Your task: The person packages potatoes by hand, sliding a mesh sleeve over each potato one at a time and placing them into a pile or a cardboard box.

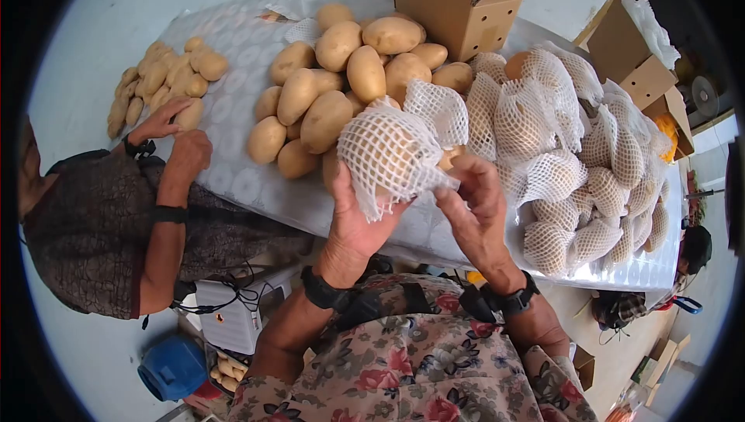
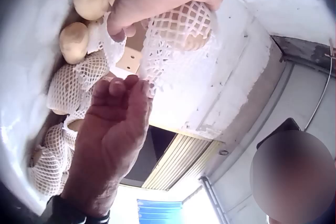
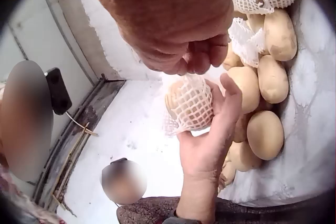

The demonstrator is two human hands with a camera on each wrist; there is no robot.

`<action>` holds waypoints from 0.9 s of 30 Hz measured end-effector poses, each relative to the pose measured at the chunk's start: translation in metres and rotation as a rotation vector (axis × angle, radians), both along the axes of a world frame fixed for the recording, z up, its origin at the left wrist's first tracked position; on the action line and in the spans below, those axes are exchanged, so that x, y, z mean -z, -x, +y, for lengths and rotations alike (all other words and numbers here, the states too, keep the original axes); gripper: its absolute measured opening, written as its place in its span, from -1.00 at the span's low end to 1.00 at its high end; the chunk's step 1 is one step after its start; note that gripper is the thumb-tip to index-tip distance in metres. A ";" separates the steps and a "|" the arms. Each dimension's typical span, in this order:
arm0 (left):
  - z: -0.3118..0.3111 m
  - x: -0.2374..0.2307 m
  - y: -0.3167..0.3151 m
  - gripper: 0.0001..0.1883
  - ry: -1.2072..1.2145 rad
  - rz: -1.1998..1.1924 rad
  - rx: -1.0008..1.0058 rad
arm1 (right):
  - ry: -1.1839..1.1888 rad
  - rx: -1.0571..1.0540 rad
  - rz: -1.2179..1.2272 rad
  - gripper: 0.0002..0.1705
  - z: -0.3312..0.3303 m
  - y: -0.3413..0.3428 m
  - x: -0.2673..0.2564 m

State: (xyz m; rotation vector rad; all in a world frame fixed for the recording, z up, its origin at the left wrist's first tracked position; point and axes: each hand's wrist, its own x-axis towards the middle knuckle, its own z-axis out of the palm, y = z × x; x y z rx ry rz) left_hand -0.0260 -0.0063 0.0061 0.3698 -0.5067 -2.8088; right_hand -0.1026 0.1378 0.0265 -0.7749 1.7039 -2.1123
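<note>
A potato in a white foam net (image 1: 384, 147) rests in the palm of my left hand (image 1: 353, 224), whose fingers hold it from beneath. My right hand (image 1: 479, 209) pinches the loose end of this net between thumb and fingers. In the right wrist view the potato in its net (image 3: 191, 103) hangs below the right hand (image 3: 173, 35), with skin showing through the mesh. Behind it, an unfilled foam net (image 1: 441, 112) lies over a heap of bare potatoes (image 1: 326, 121). To the right sits a pile of netted potatoes (image 1: 594, 189).
A cardboard box (image 1: 458, 15) stands at the table's far side, another box (image 1: 632, 53) at the right. On the left, a second person (image 1: 101, 228) handles a bare potato (image 1: 189, 115) beside a smaller potato heap (image 1: 159, 77). A blue tub (image 1: 172, 368) stands on the floor.
</note>
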 end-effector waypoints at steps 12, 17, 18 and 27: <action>-0.011 -0.006 -0.012 -0.27 0.351 0.016 0.029 | -0.202 -0.144 -0.136 -0.67 0.031 0.022 -0.002; 0.003 0.003 -0.002 -0.13 1.023 -0.110 -0.088 | -0.066 -0.204 -0.115 -0.10 0.004 0.015 -0.019; 0.008 0.001 -0.002 -0.10 1.230 -0.128 -0.167 | 0.019 -0.258 -0.219 -0.06 -0.006 0.009 -0.011; 0.006 -0.015 -0.007 -0.15 0.679 -0.026 0.100 | -0.278 -0.140 0.076 0.06 0.008 0.012 -0.003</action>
